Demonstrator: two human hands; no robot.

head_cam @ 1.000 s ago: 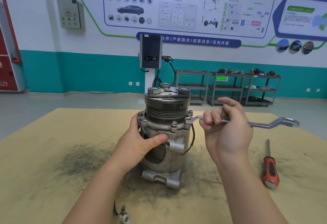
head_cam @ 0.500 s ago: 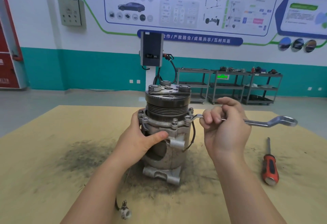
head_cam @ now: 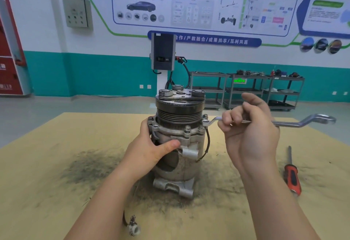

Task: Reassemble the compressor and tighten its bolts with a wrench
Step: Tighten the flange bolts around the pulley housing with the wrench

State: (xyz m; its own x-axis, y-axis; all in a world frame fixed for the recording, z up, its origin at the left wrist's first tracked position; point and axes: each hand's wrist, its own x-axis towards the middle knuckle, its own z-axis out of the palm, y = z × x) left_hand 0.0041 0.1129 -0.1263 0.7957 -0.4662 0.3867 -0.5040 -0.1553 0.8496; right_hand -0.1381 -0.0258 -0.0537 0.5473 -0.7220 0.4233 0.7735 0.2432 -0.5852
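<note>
Steel wrench is gripped by the right hand, ring on a right-side flange bolt; its shaft runs toward the table's right edge; the compressor is clasped by the left hand.

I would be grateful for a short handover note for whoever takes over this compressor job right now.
Left hand grips the side of the compressor, which stands upright on the table.
Right hand holds the wrench mid-shaft; its ring end sits on the flange bolt at the right.
Done: housing together, flange bolts in place.
Left: finish this bolt, then go round the others; how tight they are cannot be told.
A screwdriver lies to the right.
</note>
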